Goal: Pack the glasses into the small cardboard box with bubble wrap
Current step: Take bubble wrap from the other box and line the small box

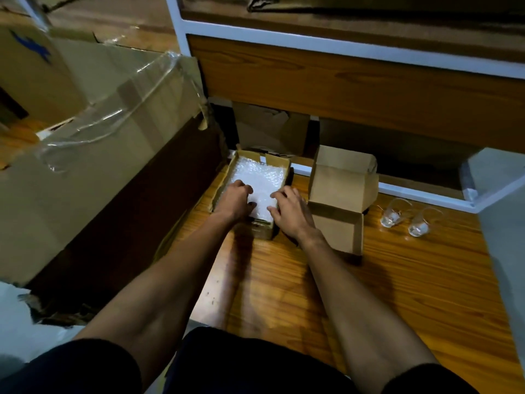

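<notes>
Both hands press white bubble wrap (257,180) down inside a small cardboard box (224,180) on the wooden floor (397,280): left hand (235,199), right hand (289,209). Two glasses (390,216) stand near the floor's right edge, beside another open box (343,180).

Wooden floor (397,280) with packing things.
On it sat a bubble-wrap-lined box (221,189), a second cardboard box (342,186) and two glasses (390,218).

Bubble wrap (257,177) inside small cardboard box (224,182) on floor (397,280). Left hand (234,201) and right hand (289,211) on wrap, near edge. Second box (343,183) just right. Two glasses (404,220) farther right, side by side. Large carton (93,155) at left.
</notes>
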Action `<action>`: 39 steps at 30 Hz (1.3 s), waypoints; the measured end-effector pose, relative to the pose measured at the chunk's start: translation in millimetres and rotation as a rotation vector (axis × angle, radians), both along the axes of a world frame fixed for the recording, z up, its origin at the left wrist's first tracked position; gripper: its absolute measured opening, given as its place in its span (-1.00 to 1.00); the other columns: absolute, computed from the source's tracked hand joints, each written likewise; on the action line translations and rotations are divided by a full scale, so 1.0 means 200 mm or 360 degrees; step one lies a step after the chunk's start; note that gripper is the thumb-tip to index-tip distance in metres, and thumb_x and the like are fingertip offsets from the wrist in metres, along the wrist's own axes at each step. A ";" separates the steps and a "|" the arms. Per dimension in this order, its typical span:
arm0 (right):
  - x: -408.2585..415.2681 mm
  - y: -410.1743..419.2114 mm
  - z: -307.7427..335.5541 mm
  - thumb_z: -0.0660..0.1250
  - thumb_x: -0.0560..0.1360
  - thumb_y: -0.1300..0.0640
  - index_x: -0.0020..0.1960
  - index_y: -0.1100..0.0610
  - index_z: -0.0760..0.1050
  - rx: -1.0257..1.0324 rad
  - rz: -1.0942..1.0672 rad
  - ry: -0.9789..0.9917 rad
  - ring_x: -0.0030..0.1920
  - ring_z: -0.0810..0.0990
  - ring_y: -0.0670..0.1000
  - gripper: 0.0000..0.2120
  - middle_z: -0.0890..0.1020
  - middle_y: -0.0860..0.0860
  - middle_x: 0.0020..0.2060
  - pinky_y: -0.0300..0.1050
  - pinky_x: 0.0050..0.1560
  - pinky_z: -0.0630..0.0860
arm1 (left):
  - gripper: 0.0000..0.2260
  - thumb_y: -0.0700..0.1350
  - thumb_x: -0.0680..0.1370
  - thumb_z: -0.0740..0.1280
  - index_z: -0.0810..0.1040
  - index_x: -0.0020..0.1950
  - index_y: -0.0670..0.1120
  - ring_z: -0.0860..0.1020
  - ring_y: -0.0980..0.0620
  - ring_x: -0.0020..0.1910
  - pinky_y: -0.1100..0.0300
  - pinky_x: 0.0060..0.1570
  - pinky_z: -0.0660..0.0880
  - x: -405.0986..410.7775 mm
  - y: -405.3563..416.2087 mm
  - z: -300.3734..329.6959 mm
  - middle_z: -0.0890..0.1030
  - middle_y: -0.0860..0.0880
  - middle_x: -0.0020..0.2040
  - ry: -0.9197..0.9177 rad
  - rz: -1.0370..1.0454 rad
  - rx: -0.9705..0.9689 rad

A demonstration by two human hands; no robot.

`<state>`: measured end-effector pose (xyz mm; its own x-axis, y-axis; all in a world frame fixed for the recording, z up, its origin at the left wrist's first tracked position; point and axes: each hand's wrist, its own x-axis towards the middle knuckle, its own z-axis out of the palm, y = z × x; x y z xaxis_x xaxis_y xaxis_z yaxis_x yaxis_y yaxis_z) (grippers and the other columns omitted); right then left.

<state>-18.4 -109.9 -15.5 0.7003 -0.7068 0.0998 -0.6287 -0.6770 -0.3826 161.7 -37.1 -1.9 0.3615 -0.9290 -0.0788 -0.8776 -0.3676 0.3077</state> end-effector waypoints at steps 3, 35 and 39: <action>0.08 -0.02 0.00 0.42 0.58 -0.14 0.41 0.02 0.54 -0.0028 -0.0030 0.0173 0.38 0.35 0.10 -0.54 0.43 0.02 0.37 0.07 0.36 0.41 | -0.57 0.04 0.54 0.53 0.62 0.36 -0.07 0.52 -0.15 0.35 -0.02 0.31 0.51 0.06 -0.04 -0.01 0.53 -0.14 0.37 -0.0036 -0.0060 0.0138; 0.10 0.01 0.00 0.24 0.68 -0.02 0.30 0.00 0.64 0.0108 -0.0113 0.0355 0.45 0.21 0.20 -0.71 0.22 0.00 0.60 0.16 0.41 0.23 | -0.84 -0.10 0.50 0.48 0.68 0.04 0.11 0.66 -0.12 0.09 0.08 0.03 0.61 0.04 -0.12 -0.03 0.69 -0.05 0.08 -0.0095 -0.0186 0.0423; 0.07 0.00 -0.01 0.24 0.70 -0.02 0.46 0.02 0.51 0.0168 -0.0083 0.0295 0.49 0.20 0.20 -0.64 0.21 0.00 0.61 0.17 0.44 0.21 | -0.85 -0.15 0.51 0.46 0.70 -0.01 0.11 0.68 -0.08 0.06 0.04 0.07 0.64 0.06 -0.11 -0.03 0.73 -0.03 0.03 -0.0026 -0.0195 0.0353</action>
<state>-4.3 -109.7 -17.6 0.6620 -0.7423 -0.1037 -0.7281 -0.6040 -0.3241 173.3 -59.2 -7.7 0.2501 -0.9267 -0.2804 -0.9240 -0.3149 0.2167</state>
